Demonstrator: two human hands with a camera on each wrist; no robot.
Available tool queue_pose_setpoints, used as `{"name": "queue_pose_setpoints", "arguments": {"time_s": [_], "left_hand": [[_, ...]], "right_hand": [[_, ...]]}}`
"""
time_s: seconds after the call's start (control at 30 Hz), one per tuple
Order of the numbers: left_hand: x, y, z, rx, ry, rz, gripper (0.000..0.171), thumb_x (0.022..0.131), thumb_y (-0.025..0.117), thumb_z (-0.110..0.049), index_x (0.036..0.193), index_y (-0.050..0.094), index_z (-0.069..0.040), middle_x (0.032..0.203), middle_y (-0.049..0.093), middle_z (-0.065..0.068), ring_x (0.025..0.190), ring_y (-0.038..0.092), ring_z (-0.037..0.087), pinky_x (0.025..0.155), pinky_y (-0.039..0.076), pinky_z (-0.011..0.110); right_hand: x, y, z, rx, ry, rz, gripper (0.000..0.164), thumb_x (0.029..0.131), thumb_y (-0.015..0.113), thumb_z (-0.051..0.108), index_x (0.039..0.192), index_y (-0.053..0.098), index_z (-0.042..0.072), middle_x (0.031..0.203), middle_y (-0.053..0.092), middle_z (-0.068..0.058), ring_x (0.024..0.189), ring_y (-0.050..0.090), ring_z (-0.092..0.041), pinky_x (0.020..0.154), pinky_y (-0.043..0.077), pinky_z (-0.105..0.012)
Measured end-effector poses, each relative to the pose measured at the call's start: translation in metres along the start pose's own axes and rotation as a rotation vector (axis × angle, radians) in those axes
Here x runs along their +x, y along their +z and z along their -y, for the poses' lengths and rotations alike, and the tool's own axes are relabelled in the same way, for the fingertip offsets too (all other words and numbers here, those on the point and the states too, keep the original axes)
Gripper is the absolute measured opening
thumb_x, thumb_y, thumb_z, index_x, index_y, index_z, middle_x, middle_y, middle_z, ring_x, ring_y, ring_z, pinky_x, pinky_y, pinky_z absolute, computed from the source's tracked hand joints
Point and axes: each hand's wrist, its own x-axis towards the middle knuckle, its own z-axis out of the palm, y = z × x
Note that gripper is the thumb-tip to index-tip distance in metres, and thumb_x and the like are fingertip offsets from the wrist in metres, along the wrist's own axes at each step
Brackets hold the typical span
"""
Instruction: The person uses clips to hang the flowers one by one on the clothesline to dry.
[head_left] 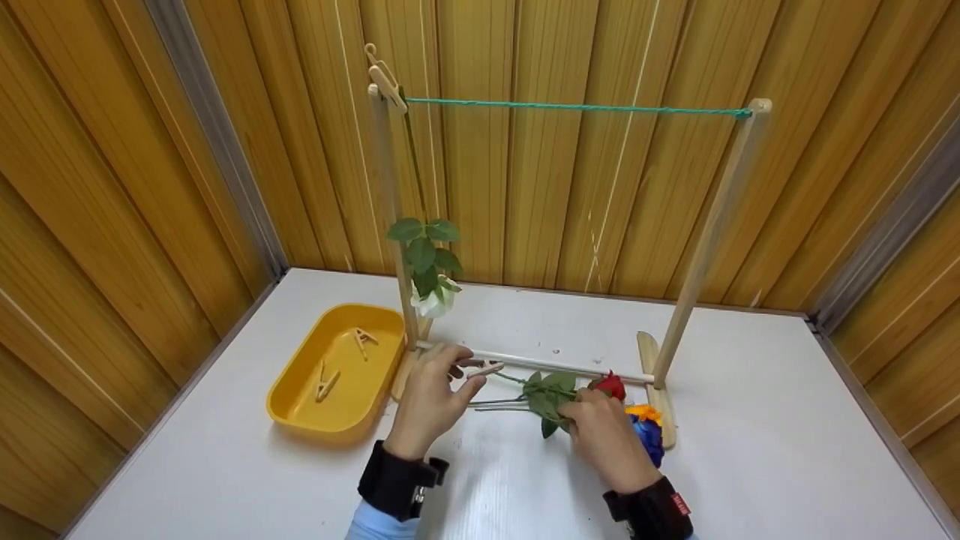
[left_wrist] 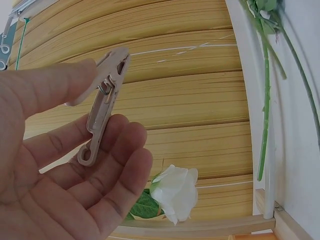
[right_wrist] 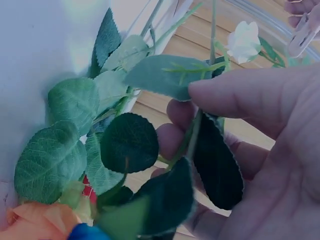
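Note:
My left hand (head_left: 435, 390) pinches a light wooden-coloured clothespin (left_wrist: 107, 95) with a hooked end between thumb and fingers. My right hand (head_left: 604, 431) grips the leafy stem (right_wrist: 195, 132) of an artificial flower, thumb against the fingers; which bloom it belongs to, I cannot tell. A red rose (head_left: 611, 385), an orange flower (head_left: 643, 412) and a blue flower (head_left: 649, 439) lie around that hand, with their stems pointing left. Behind my left hand a white rose (head_left: 433, 300) hangs upside down, its stem clipped by another clothespin (head_left: 388, 86) at the left of the green string (head_left: 574, 106).
A wooden frame with a left post (head_left: 394, 217) and right post (head_left: 712, 240) holds the string above the white table (head_left: 225, 480). Left of it stands a yellow tray (head_left: 281, 405) with two clothespins (head_left: 325, 386). Wood-patterned walls (head_left: 555, 187) enclose the back and sides.

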Motion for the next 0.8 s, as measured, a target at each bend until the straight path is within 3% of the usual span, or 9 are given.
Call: {"name": "queue_pose_setpoints", "arguments": {"time_s": [0.23,0.43,0.8], "left_hand": [[0.0,0.0,0.0,-0.002,0.006,0.0,0.026,0.083,0.086,-0.007,0.103,0.071,-0.001,0.094,0.069,0.011,0.08,0.067,0.023,0.072,0.055,0.033],[-0.001,-0.002,0.001,0.017,0.007,-0.005,0.024,0.083,0.086,-0.008,0.102,0.071,-0.004,0.093,0.068,0.009,0.08,0.067,0.022,0.071,0.054,0.032],[0.001,-0.001,0.002,0.014,0.021,-0.022,0.025,0.081,0.087,-0.007,0.1,0.071,-0.003,0.092,0.07,0.011,0.078,0.065,0.022,0.074,0.05,0.034]], "right_hand": [[-0.007,0.001,0.008,-0.018,-0.022,0.004,0.022,0.075,0.075,-0.016,0.08,0.078,0.005,0.071,0.056,-0.001,0.068,0.055,-0.019,0.066,0.045,-0.038],[-0.011,0.013,0.008,-0.015,-0.041,0.074,0.019,0.076,0.078,-0.012,0.08,0.079,0.007,0.073,0.059,0.001,0.069,0.058,-0.017,0.061,0.047,-0.032],[-0.012,0.025,0.002,0.0,-0.057,0.12,0.024,0.073,0.072,-0.017,0.082,0.077,0.005,0.078,0.063,-0.003,0.072,0.063,-0.02,0.064,0.054,-0.038]]}}
